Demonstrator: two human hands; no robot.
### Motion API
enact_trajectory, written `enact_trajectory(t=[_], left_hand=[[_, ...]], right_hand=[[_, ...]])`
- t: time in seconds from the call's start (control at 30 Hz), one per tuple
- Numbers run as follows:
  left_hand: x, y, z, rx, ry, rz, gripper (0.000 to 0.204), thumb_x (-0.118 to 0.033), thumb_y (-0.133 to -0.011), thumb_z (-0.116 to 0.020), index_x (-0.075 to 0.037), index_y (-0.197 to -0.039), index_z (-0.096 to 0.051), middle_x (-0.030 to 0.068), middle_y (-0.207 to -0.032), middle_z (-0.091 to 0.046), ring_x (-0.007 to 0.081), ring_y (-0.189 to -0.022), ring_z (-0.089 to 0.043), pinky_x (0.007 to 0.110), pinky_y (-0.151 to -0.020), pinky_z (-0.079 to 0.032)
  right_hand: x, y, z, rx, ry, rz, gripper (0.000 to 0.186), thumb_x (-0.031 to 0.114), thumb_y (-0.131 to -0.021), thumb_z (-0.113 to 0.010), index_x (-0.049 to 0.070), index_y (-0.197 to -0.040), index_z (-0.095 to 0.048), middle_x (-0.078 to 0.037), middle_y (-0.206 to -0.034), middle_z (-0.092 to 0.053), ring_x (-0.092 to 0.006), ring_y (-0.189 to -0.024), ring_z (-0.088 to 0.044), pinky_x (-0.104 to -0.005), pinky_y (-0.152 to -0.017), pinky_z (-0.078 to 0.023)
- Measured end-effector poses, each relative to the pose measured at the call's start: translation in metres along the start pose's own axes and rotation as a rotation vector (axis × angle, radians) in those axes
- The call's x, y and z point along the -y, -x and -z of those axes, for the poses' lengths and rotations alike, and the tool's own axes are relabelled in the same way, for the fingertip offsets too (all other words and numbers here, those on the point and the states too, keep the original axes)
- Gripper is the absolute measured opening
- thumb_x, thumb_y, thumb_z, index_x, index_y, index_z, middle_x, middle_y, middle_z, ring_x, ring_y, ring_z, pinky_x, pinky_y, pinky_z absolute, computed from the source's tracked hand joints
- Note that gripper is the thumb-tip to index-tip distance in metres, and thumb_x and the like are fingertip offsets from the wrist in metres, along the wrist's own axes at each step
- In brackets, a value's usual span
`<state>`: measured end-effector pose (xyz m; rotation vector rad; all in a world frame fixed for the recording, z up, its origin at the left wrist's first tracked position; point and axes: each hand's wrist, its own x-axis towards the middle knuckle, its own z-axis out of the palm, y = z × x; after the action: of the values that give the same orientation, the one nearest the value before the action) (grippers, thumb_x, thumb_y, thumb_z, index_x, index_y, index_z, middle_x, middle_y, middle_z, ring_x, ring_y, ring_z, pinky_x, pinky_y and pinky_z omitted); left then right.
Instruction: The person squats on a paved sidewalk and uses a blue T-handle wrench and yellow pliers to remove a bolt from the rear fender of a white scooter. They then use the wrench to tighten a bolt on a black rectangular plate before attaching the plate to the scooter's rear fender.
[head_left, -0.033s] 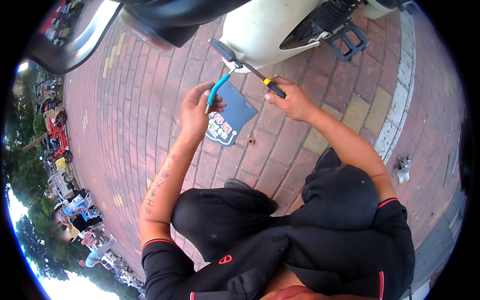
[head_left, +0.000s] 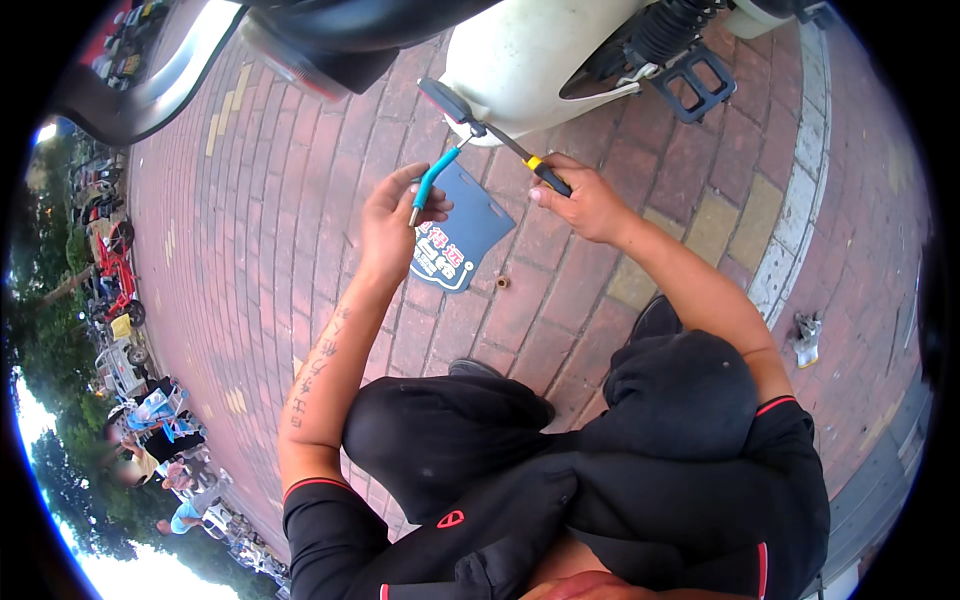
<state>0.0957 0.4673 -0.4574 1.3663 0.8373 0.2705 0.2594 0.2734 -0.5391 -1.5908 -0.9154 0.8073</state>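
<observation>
My left hand is closed around a bent wrench with a teal sleeve and bare metal ends. The wrench's upper end meets a small dark fastener below a dark oval reflector. From the other side, my right hand grips a yellow-and-black-handled tool. Its dark metal shaft reaches the same fastener; the tip's shape is too small to make out. Reflector and fastener sit at the end of a white mudguard. Beneath my left hand a blue-grey printed flap lies on the paving.
A small brass-coloured ring-like part lies on the brick paving. A black footrest and a chrome bar frame the work from above. Crumpled litter lies at right. Parked vehicles and people are far left.
</observation>
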Motion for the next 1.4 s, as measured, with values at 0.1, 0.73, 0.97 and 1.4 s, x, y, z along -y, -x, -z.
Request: enact_trajectory(t=[0.1,0.73,0.97,1.4], left_hand=[[-0.001,0.003,0.001,0.03,-0.318,-0.168,0.033,-0.018,-0.095,-0.059,0.004,-0.119,-0.057,0.0098,-0.087,-0.065,0.0151,-0.075,-0.062,0.026,-0.069,-0.053],[-0.008,-0.005,-0.004,-0.152,0.022,0.156,0.023,-0.021,-0.097,-0.054,0.001,-0.098,-0.057,0.0079,-0.078,-0.061,0.0167,-0.068,-0.063,0.028,-0.056,-0.052],[0.004,0.003,0.007,0.023,-0.328,-0.172,0.03,-0.01,-0.096,-0.052,0.004,-0.123,-0.055,0.0109,-0.092,-0.066,0.0182,-0.082,-0.065,0.029,-0.072,-0.053],[-0.006,-0.011,0.001,-0.115,0.265,0.416,0.031,-0.03,-0.095,-0.059,0.0,-0.101,-0.058,0.0058,-0.074,-0.058,0.0126,-0.061,-0.056,0.025,-0.051,-0.046]], right_hand=[[0.0,0.0,0.0,0.014,-0.025,-0.021,0.025,0.022,-0.088,-0.063,-0.003,-0.09,-0.057,-0.009,-0.09,-0.055,-0.0229,-0.078,-0.053,-0.033,-0.074,-0.044],[0.002,-0.005,-0.003,-0.008,-0.013,-0.003,0.029,0.025,-0.089,-0.063,-0.003,-0.086,-0.058,-0.008,-0.097,-0.057,-0.0209,-0.083,-0.055,-0.0309,-0.077,-0.044],[0.004,-0.004,-0.002,0.013,-0.025,-0.019,0.031,0.026,-0.089,-0.063,-0.004,-0.088,-0.059,-0.009,-0.1,-0.058,-0.0197,-0.087,-0.056,-0.0307,-0.079,-0.044],[-0.003,-0.002,-0.002,-0.029,0.065,0.027,0.03,0.026,-0.089,-0.063,-0.004,-0.093,-0.06,-0.011,-0.107,-0.058,-0.0277,-0.092,-0.058,-0.0341,-0.083,-0.045]])
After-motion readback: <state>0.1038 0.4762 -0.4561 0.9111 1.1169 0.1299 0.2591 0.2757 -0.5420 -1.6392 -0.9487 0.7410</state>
